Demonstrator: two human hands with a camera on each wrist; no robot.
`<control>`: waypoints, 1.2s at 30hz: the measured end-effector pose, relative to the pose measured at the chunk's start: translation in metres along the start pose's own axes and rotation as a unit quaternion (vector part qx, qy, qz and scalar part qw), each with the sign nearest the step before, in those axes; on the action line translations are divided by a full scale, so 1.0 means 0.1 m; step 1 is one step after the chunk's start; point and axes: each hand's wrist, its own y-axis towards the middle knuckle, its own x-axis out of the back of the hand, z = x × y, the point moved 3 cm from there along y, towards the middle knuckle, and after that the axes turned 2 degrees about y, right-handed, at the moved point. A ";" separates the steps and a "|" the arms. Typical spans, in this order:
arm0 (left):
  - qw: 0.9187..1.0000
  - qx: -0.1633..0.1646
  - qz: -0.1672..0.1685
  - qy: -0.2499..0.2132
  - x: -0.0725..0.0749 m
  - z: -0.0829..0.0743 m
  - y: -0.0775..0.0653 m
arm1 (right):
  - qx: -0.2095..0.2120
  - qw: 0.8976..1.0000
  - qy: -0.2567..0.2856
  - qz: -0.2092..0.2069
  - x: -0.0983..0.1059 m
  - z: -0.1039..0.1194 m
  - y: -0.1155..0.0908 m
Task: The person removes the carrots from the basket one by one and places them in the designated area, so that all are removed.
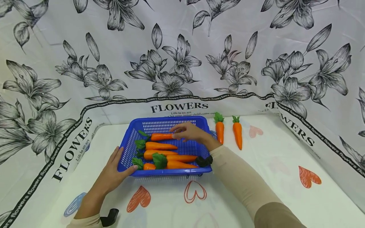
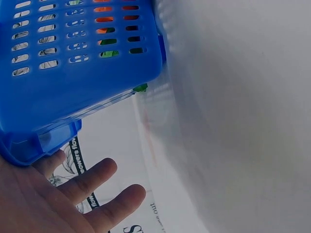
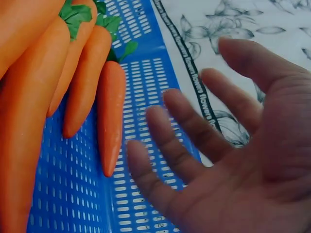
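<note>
A blue plastic basket (image 1: 168, 172) with slotted walls holds several orange carrots with green leafy tops. My left hand (image 1: 115, 169) rests at its front left corner, thumb on the rim and the other fingers along the outside. In the left wrist view these fingers (image 2: 97, 213) are straight and spread, clear of the slotted wall. Over the back right of the basket is my right hand (image 1: 189, 132), its fingers loosely bent. The rearmost carrot (image 3: 112, 121) lies just beyond its fingertips in the right wrist view, with nothing in the hand.
Two more carrots, one (image 1: 220, 131) near the basket's right side and another (image 1: 237, 134) farther right, lie on the white tablecloth (image 1: 273, 171) printed with hearts. Behind hangs a white flower-patterned cloth (image 1: 137, 88).
</note>
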 end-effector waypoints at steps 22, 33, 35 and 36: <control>1.000 -0.007 -0.004 -0.006 -0.04 -0.01 0.02 | -0.173 0.962 -0.126 0.172 -0.14 -0.26 -0.09; 1.000 -0.004 -0.004 0.001 -0.01 -0.01 -0.01 | -0.196 0.951 -0.147 0.190 -0.19 -0.30 -0.07; 1.000 -0.003 -0.003 0.002 -0.01 -0.01 -0.01 | -0.201 0.950 -0.146 0.191 -0.19 -0.31 -0.07; 1.000 -0.002 -0.002 0.003 0.00 -0.01 -0.01 | -0.202 0.949 -0.147 0.192 -0.19 -0.32 -0.08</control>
